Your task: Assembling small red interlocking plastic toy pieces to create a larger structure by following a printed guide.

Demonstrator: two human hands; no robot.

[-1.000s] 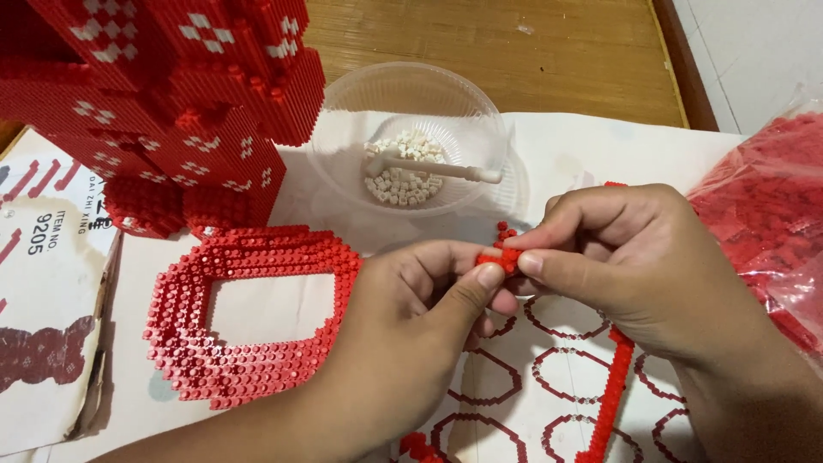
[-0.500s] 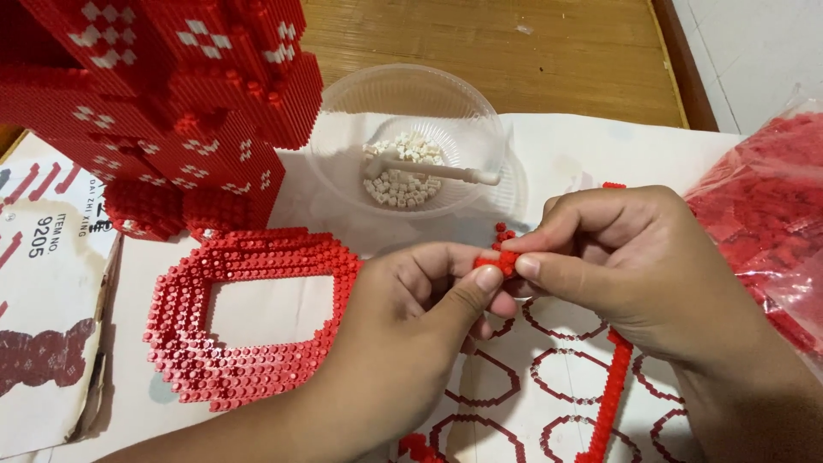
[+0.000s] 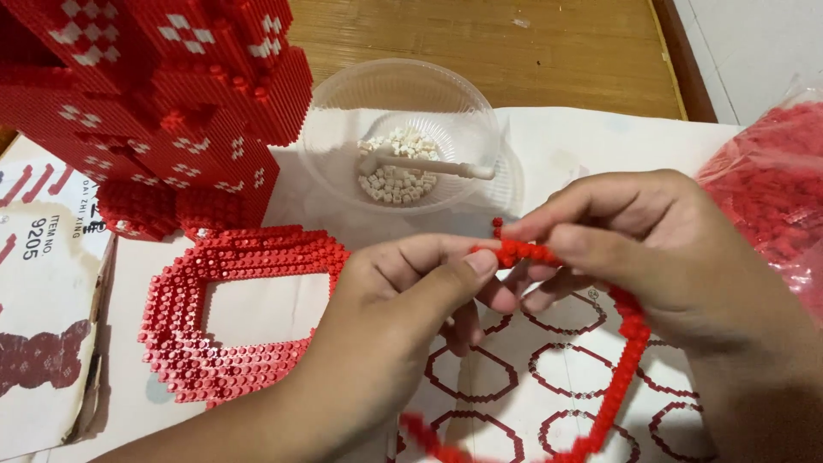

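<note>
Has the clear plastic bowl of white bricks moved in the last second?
No. The clear bowl sits in the same spot beside the big red brick model, on the sheet's top edge.

Home hobby table (image 3: 514, 51): brick model (image 3: 163, 94), instruction sheets (image 3: 549, 377).

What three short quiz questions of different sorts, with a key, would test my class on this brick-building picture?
1. True or false: the clear bowl holds white bricks.
2. What do the left hand and right hand pinch together?
3. Where does the red frame lie: A, left of the hands; B, inside the bowl?

Key: 1 true; 2 a thin strip of red bricks; 3 A.
</note>
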